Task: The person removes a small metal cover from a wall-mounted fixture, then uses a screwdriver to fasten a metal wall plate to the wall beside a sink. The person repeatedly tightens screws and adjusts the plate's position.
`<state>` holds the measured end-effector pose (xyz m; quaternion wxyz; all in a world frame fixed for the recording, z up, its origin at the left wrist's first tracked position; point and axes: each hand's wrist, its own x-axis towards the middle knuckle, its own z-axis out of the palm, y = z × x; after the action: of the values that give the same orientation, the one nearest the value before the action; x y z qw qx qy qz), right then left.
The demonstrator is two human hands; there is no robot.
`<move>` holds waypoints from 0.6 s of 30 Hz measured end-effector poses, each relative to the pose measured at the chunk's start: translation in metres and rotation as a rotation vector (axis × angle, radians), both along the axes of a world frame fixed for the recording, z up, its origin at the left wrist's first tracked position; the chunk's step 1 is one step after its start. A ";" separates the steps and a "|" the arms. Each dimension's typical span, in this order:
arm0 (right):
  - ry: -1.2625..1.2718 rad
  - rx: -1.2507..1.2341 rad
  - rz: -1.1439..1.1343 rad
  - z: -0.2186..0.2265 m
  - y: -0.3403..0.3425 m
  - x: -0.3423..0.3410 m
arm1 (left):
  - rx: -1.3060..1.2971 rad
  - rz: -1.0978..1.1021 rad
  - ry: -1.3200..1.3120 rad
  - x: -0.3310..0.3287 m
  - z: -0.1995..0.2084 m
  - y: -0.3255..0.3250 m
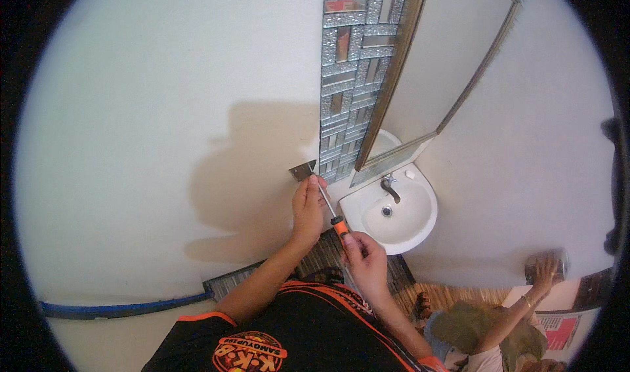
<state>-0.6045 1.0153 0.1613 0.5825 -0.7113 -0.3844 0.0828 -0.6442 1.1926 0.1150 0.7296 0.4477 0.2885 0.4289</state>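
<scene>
A small dark metal plate (301, 171) sits on the white wall beside the tiled strip. Against its lower right edge rests the tip end of a screwdriver (338, 226) with an orange and black handle. My right hand (367, 265) grips that handle, thumb along its side. Up near the tip, my left hand (308, 208) pinches around the thin shaft, fingertips close below the plate. Whether a screw sits between those fingertips is too small to make out.
A white sink (420, 208) with a dark faucet (390, 191) stands right of my hands, under a framed mirror (453, 50). Silvery mosaic tile (341, 80) runs up the wall. Blue trim (131, 307) lies low left. Another person's hand (543, 273) touches a roundish object lower right.
</scene>
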 end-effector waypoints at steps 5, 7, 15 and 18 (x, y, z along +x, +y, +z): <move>-0.541 -0.097 -0.107 0.002 0.006 -0.009 | -0.080 -0.025 -0.021 0.002 0.001 -0.004; -0.102 0.002 -0.055 0.004 0.006 -0.009 | -0.090 -0.036 -0.094 0.004 0.004 -0.002; 0.154 -0.167 -0.017 -0.014 0.008 -0.009 | -0.121 0.048 -0.044 -0.003 0.015 0.006; 0.078 -0.039 -0.053 -0.021 0.007 -0.013 | -0.137 0.086 -0.070 -0.005 0.015 0.007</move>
<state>-0.6175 1.0223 0.1408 0.5851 -0.7288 -0.3407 0.1023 -0.6488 1.1999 0.1297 0.7490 0.3687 0.3104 0.4546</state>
